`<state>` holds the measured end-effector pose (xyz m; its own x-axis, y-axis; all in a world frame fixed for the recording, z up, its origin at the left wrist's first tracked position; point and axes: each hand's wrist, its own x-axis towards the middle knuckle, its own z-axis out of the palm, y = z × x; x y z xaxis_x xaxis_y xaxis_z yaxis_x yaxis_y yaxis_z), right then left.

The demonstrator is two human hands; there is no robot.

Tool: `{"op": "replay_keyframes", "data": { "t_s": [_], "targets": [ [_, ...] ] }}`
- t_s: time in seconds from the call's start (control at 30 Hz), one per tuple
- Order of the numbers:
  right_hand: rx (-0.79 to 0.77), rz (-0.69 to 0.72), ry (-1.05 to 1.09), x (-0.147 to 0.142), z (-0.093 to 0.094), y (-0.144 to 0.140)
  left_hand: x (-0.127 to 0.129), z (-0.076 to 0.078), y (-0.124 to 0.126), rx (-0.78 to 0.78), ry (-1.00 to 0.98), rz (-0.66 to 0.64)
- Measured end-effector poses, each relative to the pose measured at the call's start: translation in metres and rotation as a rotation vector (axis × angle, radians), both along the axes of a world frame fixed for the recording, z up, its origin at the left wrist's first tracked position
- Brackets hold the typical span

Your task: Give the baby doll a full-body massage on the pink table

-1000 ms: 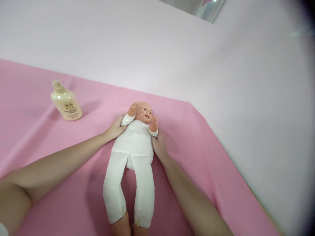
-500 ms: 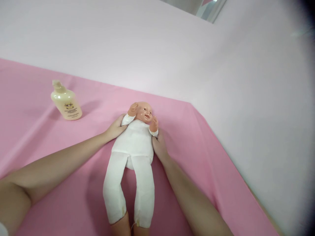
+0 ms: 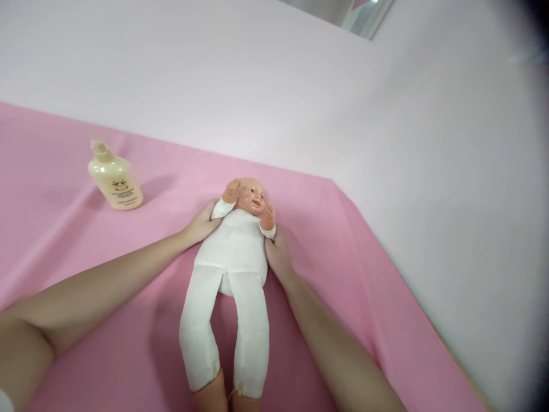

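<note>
A baby doll [image 3: 234,252] in a white cloth body lies face up on the pink sheet [image 3: 343,274], head pointing away from me, both small arms raised beside its face. My left hand [image 3: 201,224] presses against the doll's side under its raised arm. My right hand [image 3: 278,253] cups the other side of the torso, fingers partly tucked beneath the doll. The doll's bare feet run off the bottom edge of the view.
A cream pump bottle [image 3: 115,178] with a printed label stands on the sheet to the far left. A pale wall [image 3: 274,91] rises right behind the sheet and continues along the right side, where the sheet ends in an edge.
</note>
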<state>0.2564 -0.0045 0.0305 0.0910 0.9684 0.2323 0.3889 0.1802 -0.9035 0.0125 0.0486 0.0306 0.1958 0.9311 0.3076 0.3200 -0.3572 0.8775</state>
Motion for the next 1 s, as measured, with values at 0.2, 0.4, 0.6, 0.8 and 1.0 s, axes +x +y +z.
{"op": "replay_keyframes", "data": {
  "t_s": [0.2, 0.4, 0.6, 0.8, 1.0],
  "targets": [
    [0.016, -0.011, 0.005, 0.0002, -0.0017, 0.0011, 0.0001, -0.0006, 0.0000, -0.003, 0.000, 0.003],
    [0.004, -0.001, 0.011, -0.0003, 0.0002, -0.0004, -0.0006, -0.0038, 0.0022, 0.013, -0.003, -0.006],
    [0.009, -0.028, 0.012, -0.0012, -0.0013, 0.0001, -0.0008, -0.0041, 0.0025, 0.015, 0.001, -0.002],
    [0.015, -0.012, 0.002, 0.0010, -0.0050, 0.0017, -0.0009, -0.0050, 0.0031, 0.036, 0.003, 0.005],
    [0.021, -0.009, 0.002, 0.0020, -0.0060, 0.0022, -0.0011, -0.0073, 0.0045, 0.047, -0.003, 0.005]
  ]
}}
